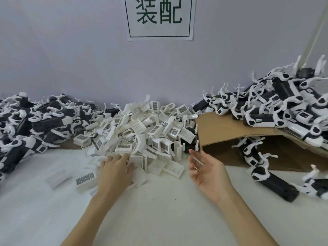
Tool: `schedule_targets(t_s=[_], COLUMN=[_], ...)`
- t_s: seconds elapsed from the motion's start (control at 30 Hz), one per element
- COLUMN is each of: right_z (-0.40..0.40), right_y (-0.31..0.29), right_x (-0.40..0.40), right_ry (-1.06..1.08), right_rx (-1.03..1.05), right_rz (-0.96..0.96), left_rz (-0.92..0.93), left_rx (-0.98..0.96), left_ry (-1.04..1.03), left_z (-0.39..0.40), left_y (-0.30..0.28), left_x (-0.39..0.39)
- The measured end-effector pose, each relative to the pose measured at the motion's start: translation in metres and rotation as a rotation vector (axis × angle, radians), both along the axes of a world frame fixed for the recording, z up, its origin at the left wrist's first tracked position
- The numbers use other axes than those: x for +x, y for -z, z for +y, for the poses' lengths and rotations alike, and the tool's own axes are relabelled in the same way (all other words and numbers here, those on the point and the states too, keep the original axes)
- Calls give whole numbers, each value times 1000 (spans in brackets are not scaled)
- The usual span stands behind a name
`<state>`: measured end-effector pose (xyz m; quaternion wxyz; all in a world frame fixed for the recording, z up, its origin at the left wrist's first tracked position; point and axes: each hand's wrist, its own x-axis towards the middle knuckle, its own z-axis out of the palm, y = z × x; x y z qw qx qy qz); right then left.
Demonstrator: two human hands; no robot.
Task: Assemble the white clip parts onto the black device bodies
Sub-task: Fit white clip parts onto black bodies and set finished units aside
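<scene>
Nearest me, at 6 o'clock, I see the white desk [168, 210] bare between the two forearms: the widest open room.

Left hand [115, 170] lies palm down at the near edge of the heap of white clip parts [142, 132]; grip loosely spread, fingertips resting on a clip [136, 161]. I cannot tell whether it pinches anything.

Right hand [208, 172], at 1 o'clock, hovers palm-in over the desk, fingers relaxed and apart, holding nothing, just beside the heap's right edge.

Two loose clips [71, 178] lie at 9 o'clock, apart from the heap.

Right side: a cardboard sheet [225, 128] slopes up, its open mouth facing me, with black device bodies [276, 187] spilling from it onto the desk at 3 o'clock.

Farther out, more black-and-white units are piled at 10 o'clock [35, 118] and on the cardboard at 2 o'clock [284, 103].

Behind, at 12 o'clock: pale wall [71, 50] with a paper sign [159, 32].
</scene>
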<state>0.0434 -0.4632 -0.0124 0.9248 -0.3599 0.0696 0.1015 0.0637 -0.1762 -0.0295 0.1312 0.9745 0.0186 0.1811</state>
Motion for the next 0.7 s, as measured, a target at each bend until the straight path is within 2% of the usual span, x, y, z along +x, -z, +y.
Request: schedule_targets(t_s=[0.1,0.3,0.47,0.53,0.63,0.7], right_z=[0,0,2,2,5,7], right_y=[0,3,3,0,-4,-5], right_x=[-1,-2,-1,-1,-4,-5], right_ry=[-2,7,-23,-21,-15,-16], right_rx=[-21,-70,-57,-34,-29,-33], right_rz=[0,-15,-42,-54,-61,-57], left_rz=[-46,-101,-280,-231,-11,75], left_rx=[-121,-164,-392,-300,53,196], left_ry=[132,316,24,-85,-300,-393], left_z=[-4,-13,-1,29,91,135], left_y=[3,-6,-30,-42,-55,-63], left_x=[-2,-11,16,40,69,79])
